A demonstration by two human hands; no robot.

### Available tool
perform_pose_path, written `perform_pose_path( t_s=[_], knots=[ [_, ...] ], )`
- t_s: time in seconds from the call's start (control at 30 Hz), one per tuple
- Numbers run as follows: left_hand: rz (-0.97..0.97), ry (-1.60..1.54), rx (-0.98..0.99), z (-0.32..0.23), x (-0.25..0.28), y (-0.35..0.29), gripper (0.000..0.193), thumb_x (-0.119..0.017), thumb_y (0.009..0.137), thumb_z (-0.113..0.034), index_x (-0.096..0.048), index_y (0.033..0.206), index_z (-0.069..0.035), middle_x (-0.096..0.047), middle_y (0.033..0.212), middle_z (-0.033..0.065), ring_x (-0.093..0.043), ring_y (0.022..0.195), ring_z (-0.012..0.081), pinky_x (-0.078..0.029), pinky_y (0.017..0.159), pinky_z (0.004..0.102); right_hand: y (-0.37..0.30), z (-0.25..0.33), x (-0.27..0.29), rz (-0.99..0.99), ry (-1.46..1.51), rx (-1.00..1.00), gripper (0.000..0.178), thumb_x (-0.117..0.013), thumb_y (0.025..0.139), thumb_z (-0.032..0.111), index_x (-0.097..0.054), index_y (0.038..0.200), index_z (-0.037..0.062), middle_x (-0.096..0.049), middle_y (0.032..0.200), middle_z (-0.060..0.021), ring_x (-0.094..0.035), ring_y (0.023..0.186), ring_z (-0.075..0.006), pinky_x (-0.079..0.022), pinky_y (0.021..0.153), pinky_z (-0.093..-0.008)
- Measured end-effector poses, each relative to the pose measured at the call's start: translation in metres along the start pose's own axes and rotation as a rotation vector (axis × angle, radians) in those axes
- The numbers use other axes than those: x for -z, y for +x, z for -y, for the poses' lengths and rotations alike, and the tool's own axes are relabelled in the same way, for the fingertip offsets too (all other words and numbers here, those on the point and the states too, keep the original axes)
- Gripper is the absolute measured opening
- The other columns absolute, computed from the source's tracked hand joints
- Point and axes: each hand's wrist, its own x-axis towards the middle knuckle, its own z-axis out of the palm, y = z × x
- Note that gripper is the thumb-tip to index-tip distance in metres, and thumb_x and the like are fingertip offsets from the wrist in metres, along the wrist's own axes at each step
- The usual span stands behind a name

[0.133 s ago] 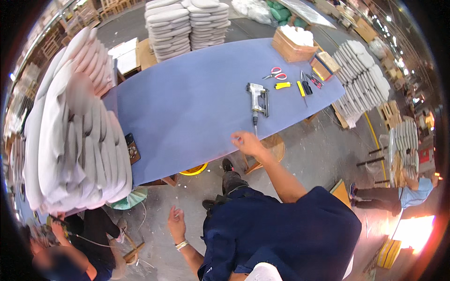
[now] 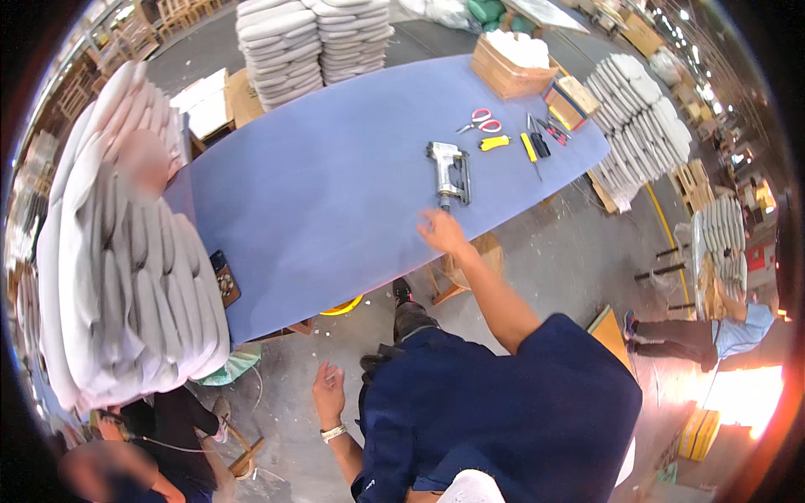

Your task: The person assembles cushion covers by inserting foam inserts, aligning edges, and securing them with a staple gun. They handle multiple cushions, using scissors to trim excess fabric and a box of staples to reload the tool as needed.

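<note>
Right hand, loosely open, hovers just beside the pneumatic staple gun, which lies hose-end toward it on the blue-topped table, presumably for easy reach, while the empty left hand hangs half-open.

Right grip near the silver staple gun on the blue-topped table

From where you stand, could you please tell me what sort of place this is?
Probably an upholstery or furniture workshop: what looks like a staple gun lies on the blue worktable, and pale padded pieces stand in tall stacks around it.
</note>
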Motion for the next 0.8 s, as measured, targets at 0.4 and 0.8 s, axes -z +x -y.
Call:
perform_pose_path(
  t_s=[0.4, 0.8],
  knots=[
    [0.238, 0.227, -0.144, -0.141, -0.1, 0.168, 0.051, -0.07, 0.096, -0.026, -0.057, 0.14, -0.006, -0.071, 0.122, 0.0174, -0.074, 0.098, 0.0254, -0.057, 0.081, 0.0372, 0.134, -0.093, -0.015, -0.209, -0.206, -0.201, 0.072, -0.073, 0.084, 0.026, -0.043, 0.148, 0.0131, -0.059, 0.122, -0.0175, -0.058, 0.112, -0.0356, -0.045, 0.094, -0.0483],
    [0.414, 0.314, -0.072, -0.212, -0.162, 0.249, 0.055, -0.074, 0.093, -0.027, -0.057, 0.141, -0.008, -0.071, 0.121, 0.018, -0.073, 0.099, 0.0258, -0.056, 0.084, 0.0375, 0.113, -0.202, 0.057, -0.153, -0.307, 0.074, 0.076, -0.063, 0.082, 0.004, -0.048, 0.15, 0.0349, -0.056, 0.138, -0.0116, -0.057, 0.114, -0.0315, -0.042, 0.1, -0.0459]
  ],
)
